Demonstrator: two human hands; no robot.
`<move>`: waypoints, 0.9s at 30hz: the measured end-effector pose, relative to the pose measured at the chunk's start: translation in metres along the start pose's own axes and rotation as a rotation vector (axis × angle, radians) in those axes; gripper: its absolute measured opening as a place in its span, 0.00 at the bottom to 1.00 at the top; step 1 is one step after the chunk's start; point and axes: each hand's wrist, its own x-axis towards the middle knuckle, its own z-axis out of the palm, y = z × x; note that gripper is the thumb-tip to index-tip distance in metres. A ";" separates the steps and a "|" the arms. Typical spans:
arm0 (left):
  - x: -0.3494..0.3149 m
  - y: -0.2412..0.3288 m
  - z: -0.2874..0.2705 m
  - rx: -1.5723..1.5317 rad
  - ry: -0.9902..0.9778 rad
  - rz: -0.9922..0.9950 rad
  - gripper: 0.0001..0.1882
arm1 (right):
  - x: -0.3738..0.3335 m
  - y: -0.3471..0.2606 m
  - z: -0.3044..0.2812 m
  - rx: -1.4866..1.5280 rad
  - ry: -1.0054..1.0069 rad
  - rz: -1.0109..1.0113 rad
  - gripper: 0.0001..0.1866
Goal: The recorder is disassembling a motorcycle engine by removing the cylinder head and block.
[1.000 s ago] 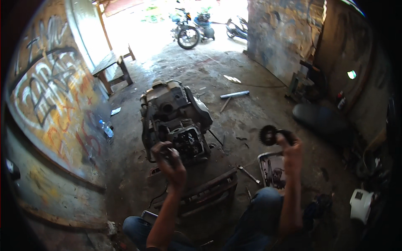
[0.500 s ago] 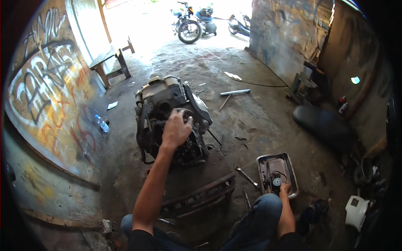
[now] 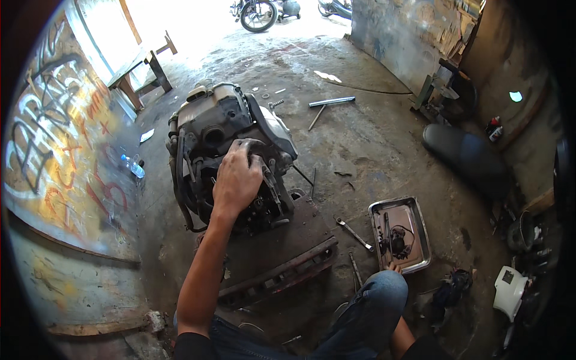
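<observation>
A dirty engine stands on the floor in front of me, grey-black with a round port on top. My left hand reaches over it from the near side, its fingers curled down onto the upper part. The fingertips are partly out of sight among the engine parts. By the near rim of a metal tray, my right hand shows only its fingers; my knee covers the rest, so its grip is hidden. Dark, oily parts with a cable lie inside the tray.
A wrench lies left of the tray. Near the engine is a dark slatted metal piece. Beyond are a T-handle tool and a black seat. A bench stands at the left wall and a motorcycle outside.
My right hand has drawn back from inside the tray to its near rim, and the round silvery part beside it is out of sight. My left hand stays on the engine. The view has shifted.
</observation>
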 end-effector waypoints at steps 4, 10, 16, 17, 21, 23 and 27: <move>-0.001 0.005 -0.009 -0.053 0.003 -0.040 0.15 | -0.004 0.006 0.014 -0.007 -0.034 -0.042 0.22; -0.004 0.008 -0.013 -0.073 0.049 -0.060 0.13 | -0.015 0.030 0.031 -0.014 -0.070 -0.086 0.21; -0.002 0.005 -0.010 -0.078 0.061 -0.064 0.12 | -0.016 0.048 0.039 -0.031 -0.095 -0.159 0.20; -0.001 0.004 -0.009 -0.080 0.060 -0.052 0.12 | -0.014 0.050 0.037 -0.037 -0.098 -0.176 0.20; 0.000 0.005 -0.006 -0.077 0.072 -0.031 0.12 | -0.005 0.054 0.025 -0.065 -0.106 -0.249 0.20; -0.002 0.007 -0.006 -0.069 0.090 -0.011 0.12 | -0.002 0.031 0.020 -0.069 -0.119 -0.302 0.20; -0.003 0.002 -0.011 0.029 0.017 0.069 0.14 | 0.011 -0.002 -0.061 0.325 -0.305 -0.141 0.16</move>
